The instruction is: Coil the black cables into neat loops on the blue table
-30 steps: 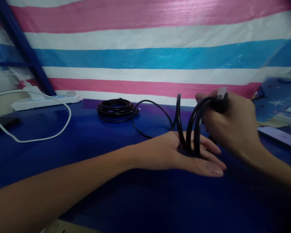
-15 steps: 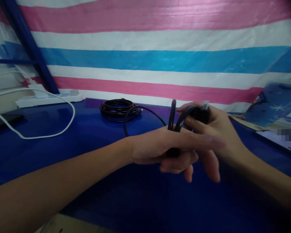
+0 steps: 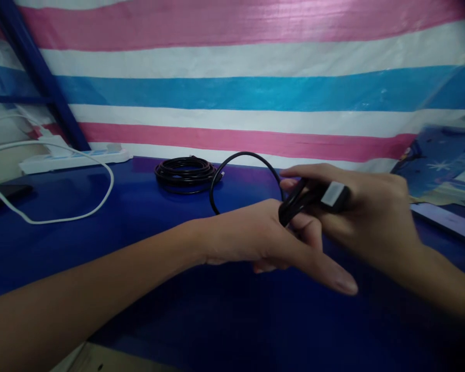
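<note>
A black cable [image 3: 294,205] with a rectangular, light-ended plug [image 3: 334,196] runs between my two hands above the blue table. My left hand [image 3: 267,232] is wrapped round strands of the cable, its thumb stretched out to the right. My right hand [image 3: 368,206] grips the cable near the plug, palm side partly hidden. A loop of the cable rises behind my left hand and curves down to the left. On the table behind lies a coiled black cable [image 3: 186,173], with a small connector end showing at its right side.
At the back left a white power strip [image 3: 73,159] holds a plug, and a white cord [image 3: 101,204] loops over the blue table [image 3: 147,305]. A dark flat object [image 3: 8,194] lies at far left, a phone [image 3: 445,219] at right. A striped sheet [image 3: 236,93] hangs behind.
My right hand has moved right and turned, bringing the plug forward. The upright cable loops over my left hand have been drawn down to the right. The loop behind stands higher.
</note>
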### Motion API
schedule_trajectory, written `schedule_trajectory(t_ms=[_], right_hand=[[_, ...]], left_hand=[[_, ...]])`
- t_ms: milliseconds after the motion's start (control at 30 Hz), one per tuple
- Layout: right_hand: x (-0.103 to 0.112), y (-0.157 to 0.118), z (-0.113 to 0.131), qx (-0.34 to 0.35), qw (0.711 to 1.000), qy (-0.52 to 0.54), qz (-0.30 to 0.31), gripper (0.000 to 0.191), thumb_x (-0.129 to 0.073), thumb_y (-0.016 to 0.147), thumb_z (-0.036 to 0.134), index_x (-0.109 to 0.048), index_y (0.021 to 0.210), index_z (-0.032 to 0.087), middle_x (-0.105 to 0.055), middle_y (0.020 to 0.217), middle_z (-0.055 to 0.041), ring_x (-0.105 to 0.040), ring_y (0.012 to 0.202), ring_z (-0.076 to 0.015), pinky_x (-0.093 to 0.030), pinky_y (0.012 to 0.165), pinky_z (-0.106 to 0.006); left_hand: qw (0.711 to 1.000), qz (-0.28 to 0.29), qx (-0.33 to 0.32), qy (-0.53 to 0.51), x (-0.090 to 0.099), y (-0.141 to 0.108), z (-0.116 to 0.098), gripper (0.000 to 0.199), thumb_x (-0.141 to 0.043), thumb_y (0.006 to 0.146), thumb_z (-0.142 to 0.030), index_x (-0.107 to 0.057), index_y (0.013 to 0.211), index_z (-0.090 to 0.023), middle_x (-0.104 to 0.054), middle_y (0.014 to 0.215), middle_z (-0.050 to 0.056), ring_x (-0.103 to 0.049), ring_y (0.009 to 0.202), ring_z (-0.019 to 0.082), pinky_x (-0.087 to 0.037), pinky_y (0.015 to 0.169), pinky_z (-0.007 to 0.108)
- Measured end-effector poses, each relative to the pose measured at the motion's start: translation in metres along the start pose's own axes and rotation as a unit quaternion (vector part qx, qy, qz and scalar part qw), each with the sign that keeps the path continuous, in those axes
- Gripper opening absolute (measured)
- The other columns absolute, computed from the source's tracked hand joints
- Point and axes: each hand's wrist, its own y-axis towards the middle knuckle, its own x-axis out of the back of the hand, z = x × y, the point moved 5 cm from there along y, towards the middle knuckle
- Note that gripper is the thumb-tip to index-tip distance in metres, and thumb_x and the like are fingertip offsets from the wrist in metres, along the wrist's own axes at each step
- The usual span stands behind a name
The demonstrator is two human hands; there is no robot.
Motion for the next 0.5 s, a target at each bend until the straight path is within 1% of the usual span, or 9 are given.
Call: schedule_trajectory(t_ms=[33, 100, 167, 200, 267, 300, 367, 433, 500], right_hand=[[0.001, 0.000, 0.000, 0.000, 1.000, -0.019, -0.012, 0.014, -0.062, 0.082, 0.026, -0.069, 0.094, 0.021, -0.072, 0.076, -0.0002, -0.063, 0.057, -0.0151, -0.044, 0.052, -0.026], [0.006, 0.000, -0.001, 0.001, 0.994, -0.099, -0.040, 0.012, -0.061, 0.083, 0.027, -0.070, 0.089, 0.021, -0.069, 0.072, -0.0031, -0.062, 0.061, -0.0189, -0.042, 0.055, -0.030], [0.009, 0.001, -0.001, 0.015, 0.981, -0.180, -0.067, 0.011, -0.063, 0.081, 0.027, -0.070, 0.083, 0.019, -0.067, 0.076, -0.0069, -0.063, 0.071, -0.0240, -0.042, 0.062, -0.035], [0.011, 0.001, -0.002, 0.024, 0.980, -0.185, -0.074, 0.009, -0.063, 0.080, 0.025, -0.069, 0.078, 0.018, -0.067, 0.080, -0.0082, -0.063, 0.076, -0.0252, -0.042, 0.066, -0.036], [0.008, 0.003, -0.007, 0.008, 0.994, -0.095, -0.047, 0.009, -0.061, 0.079, 0.018, -0.064, 0.070, 0.017, -0.067, 0.082, -0.0070, -0.062, 0.074, -0.0210, -0.043, 0.064, -0.033], [0.005, 0.003, -0.012, -0.022, 0.999, -0.019, -0.023, 0.011, -0.059, 0.079, 0.016, -0.062, 0.068, 0.017, -0.066, 0.076, -0.0045, -0.060, 0.067, -0.0165, -0.042, 0.058, -0.029], [0.000, 0.001, -0.024, -0.117, 0.987, 0.112, 0.000, 0.014, -0.058, 0.079, 0.014, -0.058, 0.065, 0.017, -0.058, 0.058, 0.0021, -0.049, 0.050, -0.0087, -0.036, 0.046, -0.023], [0.000, -0.002, -0.036, -0.218, 0.961, 0.166, -0.040, 0.016, -0.061, 0.078, 0.017, -0.056, 0.062, 0.017, -0.049, 0.048, 0.0055, -0.041, 0.041, -0.0061, -0.031, 0.040, -0.021], [0.002, -0.004, -0.044, -0.293, 0.931, 0.199, -0.092, 0.020, -0.063, 0.077, 0.019, -0.054, 0.059, 0.018, -0.045, 0.043, 0.0067, -0.040, 0.037, -0.0062, -0.031, 0.036, -0.022]], left_hand=[[1.000, -0.009, -0.006, 0.017, 0.002, 0.000, -0.001, 0.024, -0.070, 0.068, -0.018, -0.049, 0.056, -0.016, -0.039, 0.047, -0.007, -0.035, 0.042, 0.005, -0.024, 0.037, 0.019], [0.997, -0.052, -0.021, 0.053, 0.007, 0.001, -0.004, 0.024, -0.072, 0.067, -0.021, -0.050, 0.057, -0.017, -0.040, 0.048, -0.007, -0.038, 0.044, 0.005, -0.026, 0.038, 0.018], [0.990, -0.108, -0.038, 0.082, 0.014, 0.001, -0.006, 0.026, -0.072, 0.069, -0.024, -0.050, 0.058, -0.017, -0.042, 0.047, -0.007, -0.041, 0.044, 0.005, -0.027, 0.040, 0.018], [0.986, -0.128, -0.046, 0.093, 0.017, 0.001, -0.007, 0.026, -0.072, 0.070, -0.026, -0.050, 0.058, -0.017, -0.042, 0.047, -0.007, -0.041, 0.044, 0.005, -0.028, 0.040, 0.019], [0.983, -0.141, -0.058, 0.104, 0.019, 0.000, -0.008, 0.027, -0.071, 0.072, -0.030, -0.051, 0.060, -0.017, -0.045, 0.048, -0.007, -0.043, 0.044, 0.005, -0.031, 0.043, 0.019], [0.982, -0.142, -0.064, 0.107, 0.020, -0.001, -0.008, 0.027, -0.071, 0.072, -0.032, -0.051, 0.061, -0.017, -0.046, 0.050, -0.006, -0.044, 0.046, 0.006, -0.033, 0.045, 0.020], [0.975, -0.168, -0.089, 0.111, 0.024, -0.002, -0.010, 0.026, -0.072, 0.072, -0.036, -0.054, 0.068, -0.017, -0.050, 0.055, -0.005, -0.048, 0.050, 0.007, -0.036, 0.048, 0.020], [0.954, -0.246, -0.131, 0.112, 0.034, -0.004, -0.013, 0.027, -0.073, 0.071, -0.039, -0.057, 0.081, -0.019, -0.053, 0.062, -0.005, -0.050, 0.056, 0.008, -0.037, 0.052, 0.021], [0.910, -0.357, -0.181, 0.112, 0.048, -0.008, -0.015, 0.032, -0.069, 0.075, -0.043, -0.056, 0.093, -0.020, -0.057, 0.072, -0.003, -0.054, 0.066, 0.010, -0.040, 0.058, 0.022]])
